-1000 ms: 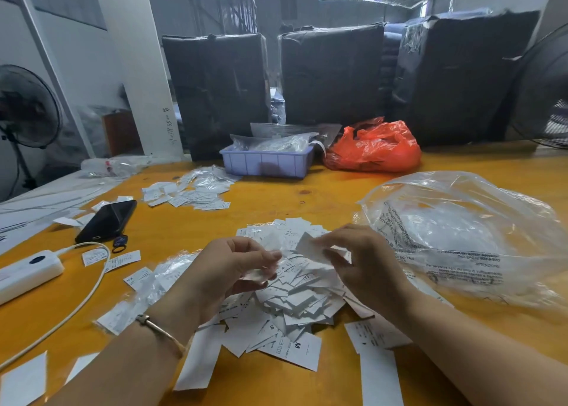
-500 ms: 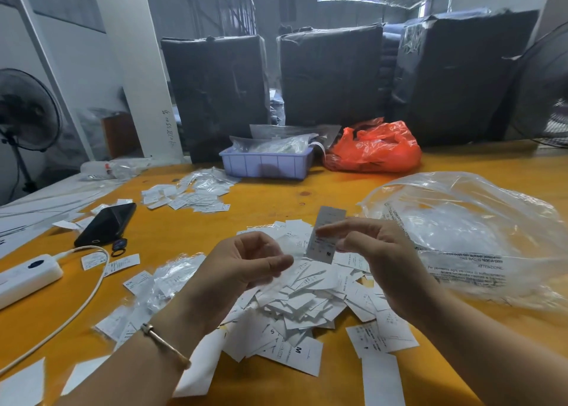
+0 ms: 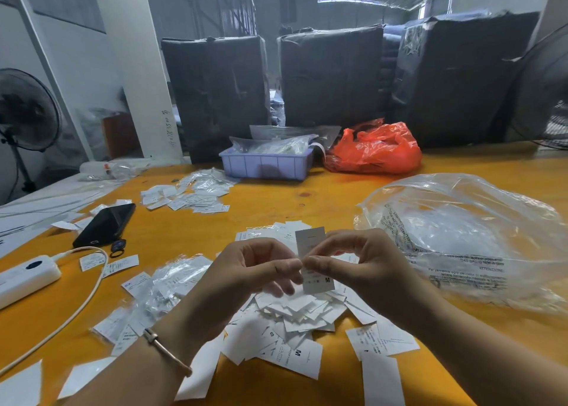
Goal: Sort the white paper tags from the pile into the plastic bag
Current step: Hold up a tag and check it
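A white paper tag point(image 3: 311, 241) marked "M" stands upright between my hands, above the pile of white tags point(image 3: 295, 316) on the orange table. My left hand point(image 3: 246, 279) pinches its left edge with thumb and forefinger. My right hand point(image 3: 362, 264) pinches the same tag from the right, thumb tip almost touching the left thumb. A large clear plastic bag point(image 3: 467, 233) with printed warning text lies crumpled to the right of my right hand, its opening not clear to see.
Small clear sleeves point(image 3: 172, 285) and loose tags lie left of the pile. A black phone point(image 3: 106, 224), a white power bank point(image 3: 26, 278) with cable, a lilac tray point(image 3: 266, 167), an orange bag point(image 3: 373, 152) and another tag heap point(image 3: 187, 196) sit farther back.
My right hand picked one tag out of the pile and lifted it. My left hand rose to meet it, and both now pinch the tag.
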Tool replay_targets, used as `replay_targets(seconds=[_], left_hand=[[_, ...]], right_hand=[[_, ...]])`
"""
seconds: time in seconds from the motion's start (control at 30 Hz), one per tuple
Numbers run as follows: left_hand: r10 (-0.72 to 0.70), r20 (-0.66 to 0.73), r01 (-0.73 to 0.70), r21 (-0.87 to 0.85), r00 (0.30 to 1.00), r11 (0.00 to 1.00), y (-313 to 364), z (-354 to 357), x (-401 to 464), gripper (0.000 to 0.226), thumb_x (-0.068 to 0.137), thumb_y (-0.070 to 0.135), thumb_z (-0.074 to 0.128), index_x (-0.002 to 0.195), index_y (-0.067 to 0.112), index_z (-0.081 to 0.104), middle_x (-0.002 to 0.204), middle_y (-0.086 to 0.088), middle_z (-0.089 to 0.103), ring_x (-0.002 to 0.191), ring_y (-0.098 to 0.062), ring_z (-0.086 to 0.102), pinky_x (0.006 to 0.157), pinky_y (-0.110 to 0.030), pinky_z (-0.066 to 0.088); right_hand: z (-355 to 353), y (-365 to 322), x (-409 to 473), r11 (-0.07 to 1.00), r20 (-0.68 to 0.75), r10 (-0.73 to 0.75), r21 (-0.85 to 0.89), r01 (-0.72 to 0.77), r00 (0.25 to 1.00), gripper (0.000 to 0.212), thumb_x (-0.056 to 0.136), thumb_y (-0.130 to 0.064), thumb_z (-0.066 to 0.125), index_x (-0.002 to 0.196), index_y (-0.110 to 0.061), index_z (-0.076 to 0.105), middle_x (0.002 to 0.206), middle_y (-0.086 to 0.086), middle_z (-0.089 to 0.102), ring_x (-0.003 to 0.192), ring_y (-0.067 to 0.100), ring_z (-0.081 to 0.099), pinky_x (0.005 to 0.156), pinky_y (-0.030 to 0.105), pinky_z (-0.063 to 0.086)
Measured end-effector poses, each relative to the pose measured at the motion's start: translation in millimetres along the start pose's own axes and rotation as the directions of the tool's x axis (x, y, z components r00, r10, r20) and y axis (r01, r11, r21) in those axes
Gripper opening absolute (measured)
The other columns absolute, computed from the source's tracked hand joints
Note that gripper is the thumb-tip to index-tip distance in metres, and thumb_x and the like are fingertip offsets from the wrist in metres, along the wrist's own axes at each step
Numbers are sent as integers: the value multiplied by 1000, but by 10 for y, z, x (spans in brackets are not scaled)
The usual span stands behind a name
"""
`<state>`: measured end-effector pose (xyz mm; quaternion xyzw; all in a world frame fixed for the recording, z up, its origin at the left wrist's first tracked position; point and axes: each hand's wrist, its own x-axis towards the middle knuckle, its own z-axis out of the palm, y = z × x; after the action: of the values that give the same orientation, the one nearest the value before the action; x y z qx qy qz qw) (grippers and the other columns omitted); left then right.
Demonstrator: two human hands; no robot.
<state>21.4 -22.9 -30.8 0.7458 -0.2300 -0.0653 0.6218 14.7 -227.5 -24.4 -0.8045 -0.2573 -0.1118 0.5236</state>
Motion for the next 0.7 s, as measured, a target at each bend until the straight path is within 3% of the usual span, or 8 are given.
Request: replay_targets(seconds=[0.07,0.13,0.2,0.27,0.4,0.7], left_hand=[[27,-18,-26,54,999,998,10,10,-10,17,83,28,77,83,11,76,81,-10,75,71,-19,69,64,-23,53],[79,-67,-71,105,995,992,13,14,-19,17,78,26,76,82,10,76,78,-10,76,68,-20,72,61,-22,53],[142,-96,-126,157,985,980,10,23,-27,17,75,27,77,81,11,77,77,-8,76,68,-21,73,59,-20,53],[203,-105,-181,187,974,966,5,38,-34,17,73,25,77,81,11,76,76,-7,76,67,-20,73,60,-18,54],[256,-114,-229,207,960,951,-2,47,-36,15,72,23,78,81,12,77,75,-6,76,68,-20,73,64,-18,55],[248,-92,-228,180,965,957,-29,43,-33,16,72,16,80,85,7,78,77,-7,77,70,-23,74,67,-23,57]], right_hand=[[-9,-11,-5,999,-30,-24,-41,23,999,5,82,-16,73,80,-20,76,81,-7,73,80,3,66,78,24,53],[-32,-27,-3,997,-171,-66,-42,60,983,19,82,-5,71,83,-24,75,82,-10,73,77,2,65,71,18,50],[-81,-36,1,994,-345,-102,-11,104,933,34,79,7,69,93,-24,74,85,-7,74,78,6,65,69,21,52],[-123,-59,0,989,-414,-127,22,150,901,48,78,9,71,112,-24,67,92,-1,72,86,12,68,71,28,57],[-120,-115,-36,970,-434,-200,37,239,878,70,73,7,76,132,-22,52,91,2,68,88,13,70,65,26,59],[-61,-189,-59,958,-335,-263,16,285,905,69,72,6,78,131,-17,50,88,3,68,89,10,70,69,24,59]])
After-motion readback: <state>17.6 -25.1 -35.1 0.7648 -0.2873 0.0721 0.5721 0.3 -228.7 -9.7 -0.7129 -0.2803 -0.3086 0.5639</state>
